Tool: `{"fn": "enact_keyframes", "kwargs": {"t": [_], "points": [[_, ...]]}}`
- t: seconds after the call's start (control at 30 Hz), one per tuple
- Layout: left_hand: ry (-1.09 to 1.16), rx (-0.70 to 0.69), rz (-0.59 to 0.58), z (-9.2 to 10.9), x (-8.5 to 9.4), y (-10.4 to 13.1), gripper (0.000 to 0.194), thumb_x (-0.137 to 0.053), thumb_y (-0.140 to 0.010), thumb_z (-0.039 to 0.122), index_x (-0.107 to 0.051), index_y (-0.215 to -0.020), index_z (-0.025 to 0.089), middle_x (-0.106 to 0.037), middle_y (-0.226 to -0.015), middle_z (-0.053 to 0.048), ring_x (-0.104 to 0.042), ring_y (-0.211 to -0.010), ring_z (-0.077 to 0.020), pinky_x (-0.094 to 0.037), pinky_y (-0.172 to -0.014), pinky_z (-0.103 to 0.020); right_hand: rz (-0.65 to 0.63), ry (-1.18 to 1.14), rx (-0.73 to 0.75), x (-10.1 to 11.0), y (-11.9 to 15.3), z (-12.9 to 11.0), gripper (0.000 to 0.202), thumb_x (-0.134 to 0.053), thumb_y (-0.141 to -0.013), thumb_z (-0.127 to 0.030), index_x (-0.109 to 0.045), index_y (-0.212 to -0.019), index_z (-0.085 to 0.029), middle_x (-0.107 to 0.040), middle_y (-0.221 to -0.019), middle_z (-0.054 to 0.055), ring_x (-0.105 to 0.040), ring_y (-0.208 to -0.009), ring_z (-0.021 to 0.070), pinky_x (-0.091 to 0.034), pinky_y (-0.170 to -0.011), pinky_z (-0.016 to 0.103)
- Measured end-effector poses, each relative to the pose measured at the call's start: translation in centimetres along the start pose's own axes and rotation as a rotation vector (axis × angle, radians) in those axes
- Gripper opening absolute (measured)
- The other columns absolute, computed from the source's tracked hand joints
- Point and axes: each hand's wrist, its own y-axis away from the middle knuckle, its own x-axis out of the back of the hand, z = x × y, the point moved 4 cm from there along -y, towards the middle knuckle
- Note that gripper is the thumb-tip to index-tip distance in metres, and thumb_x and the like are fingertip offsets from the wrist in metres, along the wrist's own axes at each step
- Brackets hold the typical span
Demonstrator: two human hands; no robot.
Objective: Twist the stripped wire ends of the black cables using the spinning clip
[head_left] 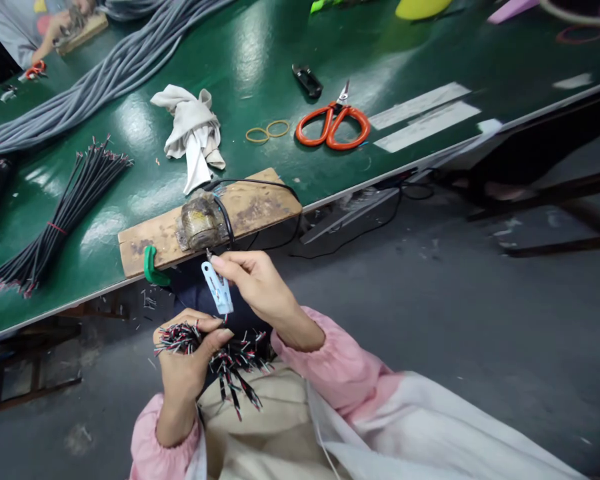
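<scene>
My left hand [187, 357] is closed round a bundle of thin black cables [180, 339] whose ends show red and white wires. Between its thumb and forefinger a single cable end sticks out. More cable ends [243, 367] fan out to the right of this hand, over my lap. My right hand [260, 283] pinches a light blue plastic clip-like tool [217, 288], its lower end right above that single cable end. Just beyond my right fingertips, a yellowish block-like device [200, 223] sits on a wooden board [260, 200] at the table edge.
A green clamp [154, 268] grips the board. On the green table [250, 60] lie orange-handled scissors [333, 123], a black clipper [307, 81], rubber bands [267, 131], a white cloth [193, 130], a tied cable bundle [55, 227] and grey cables [100, 80]. Another person's hand [55, 33] works far left.
</scene>
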Motion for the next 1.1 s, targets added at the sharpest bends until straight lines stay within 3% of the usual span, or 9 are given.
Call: {"fn": "enact_keyframes", "kwargs": {"t": [0.13,0.23,0.3,0.4,0.63,0.77,0.97,1.1], "points": [[0.020,-0.021,0.007,0.2,0.0,-0.3,0.014,-0.089,-0.064,0.025,-0.076,-0.058,0.022,-0.072,-0.058,0.001,-0.067,-0.053,-0.0151,-0.056,-0.053,-0.024,-0.001,-0.048,-0.052,-0.1,0.6,0.5,0.065,-0.058,-0.076,-0.078,-0.049,-0.049,-0.020,-0.046,-0.051,-0.002,-0.042,-0.050,0.0106,-0.038,-0.049,0.026],[0.038,-0.015,-0.010,0.1,0.1,-0.2,0.013,-0.089,-0.065,0.024,-0.077,-0.060,0.023,-0.073,-0.060,0.001,-0.069,-0.055,-0.0145,-0.056,-0.055,-0.022,0.038,0.020,-0.053,0.2,1.0,0.3,0.065,-0.067,-0.070,-0.077,-0.049,-0.046,-0.019,-0.043,-0.047,-0.004,-0.039,-0.048,0.0089,-0.032,-0.047,0.025],[0.071,-0.002,-0.035,-0.1,0.1,-0.1,0.011,-0.089,-0.067,0.023,-0.079,-0.063,0.024,-0.075,-0.062,0.002,-0.070,-0.057,-0.0133,-0.057,-0.058,-0.020,-0.028,0.002,-0.104,-0.1,1.1,0.3,0.060,-0.073,-0.068,-0.072,-0.058,-0.051,-0.017,-0.049,-0.049,-0.002,-0.042,-0.047,0.0087,-0.032,-0.046,0.024],[0.105,0.003,-0.070,-0.5,-0.1,0.0,0.010,-0.089,-0.068,0.023,-0.080,-0.066,0.026,-0.076,-0.065,0.003,-0.070,-0.059,-0.0116,-0.056,-0.061,-0.018,-0.135,-0.167,-0.171,-0.7,0.9,0.5,0.057,-0.073,-0.070,-0.070,-0.068,-0.059,-0.014,-0.056,-0.052,-0.001,-0.046,-0.046,0.0084,-0.033,-0.044,0.023],[0.089,0.019,-0.110,-0.7,-0.3,0.0,0.008,-0.087,-0.073,0.023,-0.081,-0.070,0.027,-0.076,-0.067,0.004,-0.069,-0.061,-0.0109,-0.055,-0.062,-0.017,-0.229,-0.499,-0.315,-1.5,1.4,1.5,0.055,-0.080,-0.065,-0.067,-0.071,-0.063,-0.013,-0.057,-0.052,-0.002,-0.046,-0.046,0.0062,-0.035,-0.045,0.021],[0.055,0.007,-0.123,-0.4,-0.2,0.0,0.008,-0.086,-0.074,0.022,-0.081,-0.070,0.027,-0.076,-0.067,0.004,-0.069,-0.061,-0.0105,-0.054,-0.063,-0.017,-0.181,-0.569,-0.358,-0.9,1.5,3.0,0.060,-0.076,-0.065,-0.074,-0.073,-0.063,-0.014,-0.061,-0.056,0.001,-0.051,-0.052,0.0091,-0.038,-0.049,0.022],[0.011,-0.057,-0.143,0.4,-0.1,-0.1,0.007,-0.087,-0.073,0.027,-0.081,-0.069,0.025,-0.077,-0.065,0.000,-0.069,-0.057,-0.0134,-0.055,-0.058,-0.020,-0.028,-0.398,-0.239,1.6,2.4,4.8,0.049,-0.078,-0.071,-0.064,-0.071,-0.062,-0.016,-0.060,-0.056,-0.001,-0.048,-0.055,0.0097,-0.038,-0.055,0.024],[0.002,-0.031,-0.256,0.3,-0.4,0.3,0.030,-0.078,-0.080,0.046,-0.079,-0.063,0.021,-0.073,-0.057,-0.004,-0.066,-0.052,-0.0156,-0.053,-0.053,-0.024,-0.006,-0.100,-0.085,2.5,4.2,3.4,0.033,-0.082,-0.075,-0.047,-0.071,-0.066,-0.017,-0.061,-0.059,-0.002,-0.049,-0.055,0.0103,-0.039,-0.054,0.025]]}}
